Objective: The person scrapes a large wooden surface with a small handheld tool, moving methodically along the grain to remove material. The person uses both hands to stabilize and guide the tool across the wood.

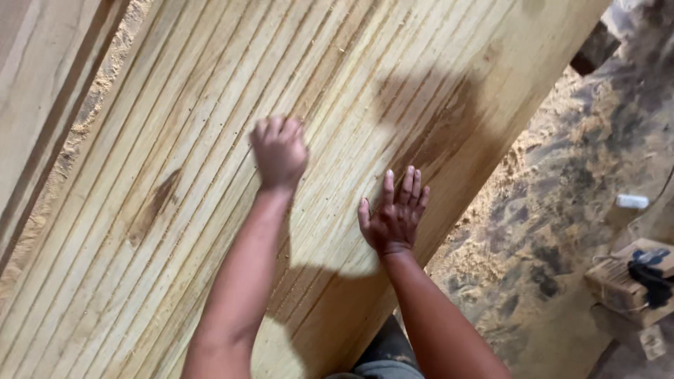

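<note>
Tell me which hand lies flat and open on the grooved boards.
The right hand does: palm down, fingers spread on the grooved wooden boards near their right edge. The left hand, farther up, has its fingers curled instead.

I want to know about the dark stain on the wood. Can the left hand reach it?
Probably yes. The left hand rests on the grooved boards, and the dark stain lies close beside the forearm with only bare wood between them.

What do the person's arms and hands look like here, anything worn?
Both arms are bare to the edge of the head view: no sleeves, gloves, watch or rings visible. The left hand is motion-blurred, so fine detail is lost. The right hand is sharp, with short pale fingernails.
</note>
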